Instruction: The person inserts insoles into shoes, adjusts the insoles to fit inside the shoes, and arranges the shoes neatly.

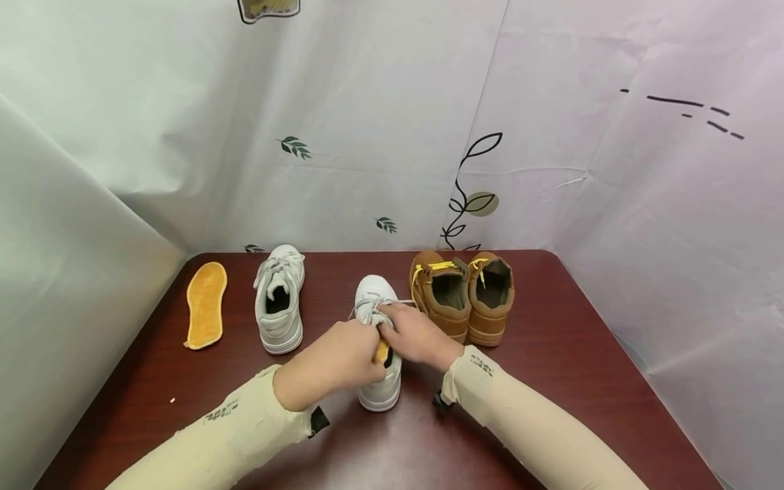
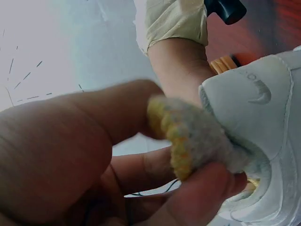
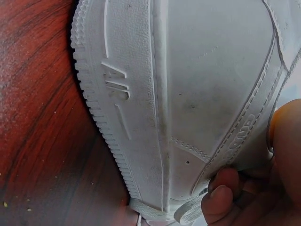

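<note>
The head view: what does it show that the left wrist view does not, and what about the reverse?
Only the head view shows the loose orange insole at left on the reddish table, the second white shoe and the yellow laces. Only the left wrist view shows the hooked mark on the heel of the handled white shoe and the pale, fuzzy face of the held insole. Both show that shoe, the table, the right sleeve and the left hand gripping that insole.

Pair of brown lace-up shoes [image 1: 467,310] with yellow laces [image 1: 442,265] just sat on a reddish wood-grain table [image 1: 551,354], kinda wrinkly leaf-print sheeting [image 1: 367,95] hung behind.
</note>
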### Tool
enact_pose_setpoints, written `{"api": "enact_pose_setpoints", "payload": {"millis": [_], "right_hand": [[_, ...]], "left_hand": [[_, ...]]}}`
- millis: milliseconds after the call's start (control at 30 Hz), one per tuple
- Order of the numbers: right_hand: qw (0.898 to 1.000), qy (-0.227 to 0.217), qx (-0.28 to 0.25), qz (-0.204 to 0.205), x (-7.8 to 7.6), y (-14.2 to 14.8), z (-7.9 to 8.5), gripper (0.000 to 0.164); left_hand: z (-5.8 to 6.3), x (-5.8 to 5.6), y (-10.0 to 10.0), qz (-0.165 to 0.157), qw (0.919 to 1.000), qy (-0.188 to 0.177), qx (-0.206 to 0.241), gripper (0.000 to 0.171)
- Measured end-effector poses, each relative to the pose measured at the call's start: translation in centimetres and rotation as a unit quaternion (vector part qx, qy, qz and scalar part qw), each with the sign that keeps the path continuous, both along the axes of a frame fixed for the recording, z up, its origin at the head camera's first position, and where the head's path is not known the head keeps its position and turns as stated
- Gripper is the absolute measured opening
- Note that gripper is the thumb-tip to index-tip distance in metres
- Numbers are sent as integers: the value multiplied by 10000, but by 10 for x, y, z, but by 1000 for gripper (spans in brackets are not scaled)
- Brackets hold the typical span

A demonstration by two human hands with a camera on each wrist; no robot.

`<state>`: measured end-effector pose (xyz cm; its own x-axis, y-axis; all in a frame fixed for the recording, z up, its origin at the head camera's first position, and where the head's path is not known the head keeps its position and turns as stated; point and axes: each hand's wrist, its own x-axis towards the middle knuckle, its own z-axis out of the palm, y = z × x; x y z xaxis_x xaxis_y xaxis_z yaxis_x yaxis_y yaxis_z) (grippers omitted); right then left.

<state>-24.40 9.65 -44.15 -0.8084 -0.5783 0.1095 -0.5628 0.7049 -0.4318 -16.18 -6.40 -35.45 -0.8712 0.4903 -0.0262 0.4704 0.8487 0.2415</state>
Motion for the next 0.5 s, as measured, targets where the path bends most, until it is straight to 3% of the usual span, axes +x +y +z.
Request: {"api": "enact_pose_setpoints", "payload": {"millis": [133, 233, 400, 500], "right_hand": [[10000, 70, 21, -39, -2, -1, 0, 48], [10000, 35, -7, -12, -1, -2, -1, 47], [9999, -75, 8, 90, 1, -2, -3, 47], [10000, -19, -5, 58, 1, 0, -2, 46]], "left_hand": [[-4, -10, -3, -31, 9998, -36, 178, 38], [-14, -18, -3, 54, 9997, -13, 218, 41], [-38, -27, 4, 23, 9975, 702, 59, 33], [-44, -29, 12, -2, 9940, 1097, 25, 26]]}}
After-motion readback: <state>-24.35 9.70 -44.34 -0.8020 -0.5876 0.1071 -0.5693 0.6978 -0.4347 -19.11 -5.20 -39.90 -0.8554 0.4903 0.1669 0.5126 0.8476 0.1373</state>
